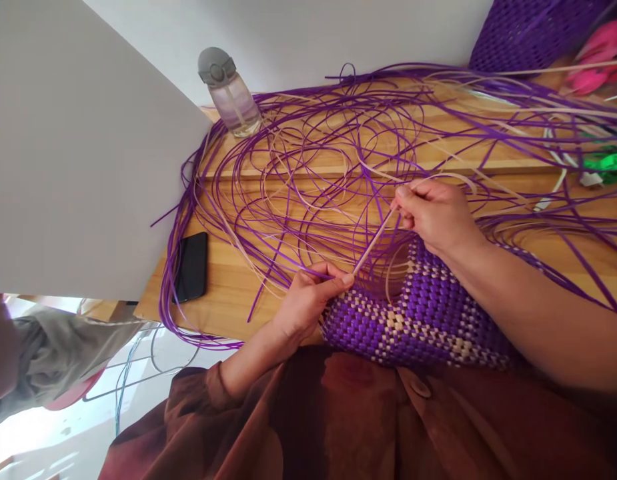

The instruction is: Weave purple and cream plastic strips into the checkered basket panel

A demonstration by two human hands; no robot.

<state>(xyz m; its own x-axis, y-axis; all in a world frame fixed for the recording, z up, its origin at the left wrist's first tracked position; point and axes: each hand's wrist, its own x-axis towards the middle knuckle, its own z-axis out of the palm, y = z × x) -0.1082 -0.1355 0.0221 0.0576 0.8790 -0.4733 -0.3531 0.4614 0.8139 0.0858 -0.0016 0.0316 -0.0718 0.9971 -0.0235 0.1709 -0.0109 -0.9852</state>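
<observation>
A purple and beige woven piece (433,303) rests at the table's front edge, against the brown clothing, with long loose strips running out of it. My left hand (313,297) is closed at its left part, thumb and forefinger pinching a beige strip (373,248). That strip runs taut up and to the right to my right hand (428,210), whose fingers are pinched round its other part, above the woven piece. Many loose purple strips (288,213) lie in wide loops over the wooden table beyond both hands.
A clear bottle with a grey lid (231,93) stands at the back left, near the wall. A black phone (192,267) lies at the left edge. Another purple woven piece (533,33), pink material (601,57) and a green bundle (611,163) are at the right.
</observation>
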